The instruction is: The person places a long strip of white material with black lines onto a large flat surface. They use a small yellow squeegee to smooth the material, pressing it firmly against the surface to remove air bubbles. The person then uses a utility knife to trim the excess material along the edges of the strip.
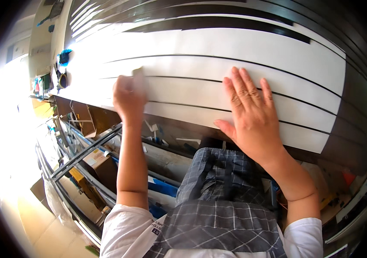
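Note:
A broad white sheet or panel [179, 43] with long black lines across it lies on the dark work table. My right hand [252, 112] rests flat on it right of the middle, fingers spread and thumb out to the left. Farther left, my left hand [129, 96] is closed over the panel's near part, slightly smeared by motion. A small olive-beige piece [137, 72], like a flat block or scraper, sticks up from its fingers. Its lower part is hidden in the grip, so I cannot tell its exact kind.
Dark strips [218, 23] lie along the panel's far side. Blue items [64, 56] and a tape roll [63, 81] sit at the table's left end. Below the near edge stands a metal frame rack [86, 150] with cardboard boxes [98, 165]. Glare washes out the far left.

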The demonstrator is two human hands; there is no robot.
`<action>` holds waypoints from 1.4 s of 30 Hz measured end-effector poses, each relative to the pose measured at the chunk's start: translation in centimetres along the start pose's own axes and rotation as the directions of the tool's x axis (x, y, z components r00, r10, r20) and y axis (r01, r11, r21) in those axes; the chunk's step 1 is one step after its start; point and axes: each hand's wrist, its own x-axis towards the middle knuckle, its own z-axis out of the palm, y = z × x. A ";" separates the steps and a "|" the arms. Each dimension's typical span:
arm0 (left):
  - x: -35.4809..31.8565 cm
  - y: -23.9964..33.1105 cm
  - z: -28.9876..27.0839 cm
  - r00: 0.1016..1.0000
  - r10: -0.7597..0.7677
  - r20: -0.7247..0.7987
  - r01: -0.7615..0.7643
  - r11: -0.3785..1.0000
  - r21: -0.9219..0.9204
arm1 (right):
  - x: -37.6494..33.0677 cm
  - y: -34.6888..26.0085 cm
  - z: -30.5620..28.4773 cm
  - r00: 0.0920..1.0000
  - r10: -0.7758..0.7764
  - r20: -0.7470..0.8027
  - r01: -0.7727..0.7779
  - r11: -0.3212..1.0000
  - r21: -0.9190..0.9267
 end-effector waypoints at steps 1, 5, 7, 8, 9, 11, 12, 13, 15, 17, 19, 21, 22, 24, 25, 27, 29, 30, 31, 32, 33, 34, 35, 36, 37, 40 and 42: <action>0.1 0.3 -0.6 0.993 -0.114 0.025 0.115 0.992 -0.051 | 0.0 0.1 -0.1 1.000 0.007 0.000 -0.007 1.000 -0.006; -2.3 0.6 0.4 0.997 0.055 -0.058 -0.071 0.945 -0.319 | 0.1 -0.3 0.0 1.000 -0.016 -0.006 0.016 1.000 0.012; -2.3 1.9 0.2 0.918 0.393 0.060 -0.378 0.909 -0.176 | 0.0 -0.3 0.0 1.000 -0.024 -0.018 0.024 1.000 -0.014; -2.3 2.6 0.3 0.962 0.220 0.164 -0.190 0.966 -0.177 | 0.1 -0.4 -0.1 0.999 -0.031 -0.022 0.030 0.999 -0.027; -1.8 2.4 0.2 0.957 0.245 0.155 -0.230 0.967 -0.109 | 0.2 -0.4 -0.1 0.999 -0.024 -0.027 0.024 1.000 -0.020; -1.2 1.8 0.0 0.960 0.263 0.094 -0.259 0.964 -0.057 | 0.2 -0.2 -0.2 0.999 -0.015 -0.033 0.015 1.000 -0.004; -0.8 1.6 -0.1 0.976 0.187 0.110 -0.180 0.981 -0.069 | 0.2 -0.1 -0.2 0.998 -0.016 -0.055 0.014 1.000 -0.026; -0.4 1.4 -0.2 0.986 0.109 0.125 -0.099 0.992 -0.080 | 0.2 0.0 -0.1 0.998 -0.017 -0.057 0.016 1.000 -0.024; -0.5 1.5 -0.6 0.988 -0.038 0.149 0.067 0.978 -0.197 | 0.3 0.1 0.1 0.998 -0.017 -0.060 0.016 1.000 -0.022; -1.4 2.5 -0.5 0.968 -0.165 0.188 0.229 0.887 -0.401 | 0.3 0.1 0.1 0.998 -0.023 -0.058 0.022 0.999 -0.026; -2.0 2.8 0.3 0.989 0.065 0.133 -0.029 0.967 -0.253 | 0.3 -0.2 0.2 0.998 -0.042 -0.055 0.039 0.998 -0.047; -1.9 3.3 0.9 0.979 0.101 0.176 -0.089 0.993 -0.074 | 0.2 0.0 0.2 0.997 -0.046 -0.059 0.044 0.998 -0.044; -1.8 3.5 0.7 0.978 0.135 0.158 -0.131 0.991 -0.040 | 0.2 0.1 0.2 0.997 -0.046 -0.062 0.043 0.998 -0.046; -1.3 1.2 0.7 0.991 0.105 0.079 -0.108 0.994 0.029 | 0.1 0.1 0.1 0.998 -0.038 -0.045 0.037 0.999 -0.024; -0.7 0.7 0.3 0.995 0.097 0.033 -0.099 0.993 0.060 | 0.1 0.1 0.0 0.998 -0.034 -0.043 0.034 0.999 -0.016; -0.1 1.6 -1.0 0.983 -0.169 0.073 0.175 0.980 -0.092 | 0.3 0.1 -0.1 0.998 -0.035 -0.047 0.034 0.999 -0.033; -1.2 1.0 0.1 0.997 -0.082 0.017 0.083 0.982 -0.172 | 0.4 0.2 0.0 0.998 -0.033 -0.055 0.031 0.998 -0.046; -1.9 1.7 0.7 0.994 0.108 -0.005 -0.106 0.967 -0.231 | 0.3 0.1 0.2 0.998 -0.033 -0.054 0.030 0.998 -0.048; -2.3 2.2 0.8 0.967 0.254 0.017 -0.247 0.951 -0.186 | 0.2 0.1 0.3 0.998 -0.040 -0.050 0.037 0.998 -0.044; -2.3 2.4 0.8 0.964 0.255 0.075 -0.242 0.959 -0.147 | 0.2 0.0 0.3 0.998 -0.046 -0.042 0.044 0.998 -0.044; -2.1 2.6 0.9 0.957 0.259 0.133 -0.244 0.963 -0.114 | 0.2 0.0 0.1 0.998 -0.047 -0.036 0.045 0.998 -0.049; -1.9 2.6 0.5 0.942 0.307 0.134 -0.303 0.952 -0.046 | 0.2 0.0 0.0 0.998 -0.047 -0.031 0.046 0.997 -0.055; -1.7 2.3 0.4 0.934 0.346 0.093 -0.348 0.937 0.006 | 0.3 0.0 -0.1 0.999 -0.047 -0.027 0.045 0.997 -0.056; -1.7 1.8 0.4 0.923 0.381 0.057 -0.384 0.921 0.061 | 0.2 0.0 -0.1 0.999 -0.047 -0.018 0.046 0.997 -0.056; -1.2 1.4 0.5 0.905 0.426 0.016 -0.425 0.898 0.114 | 0.3 0.1 -0.2 0.999 -0.046 -0.019 0.045 0.997 -0.061; 0.2 0.0 -1.0 0.996 -0.034 0.081 0.035 0.999 -0.017 | 0.4 0.1 -0.2 0.998 -0.050 -0.034 0.049 0.997 -0.053; -0.7 0.9 -0.6 0.996 -0.053 0.065 0.062 0.989 -0.137 | 0.4 0.1 -0.1 0.998 -0.044 -0.040 0.042 0.998 -0.056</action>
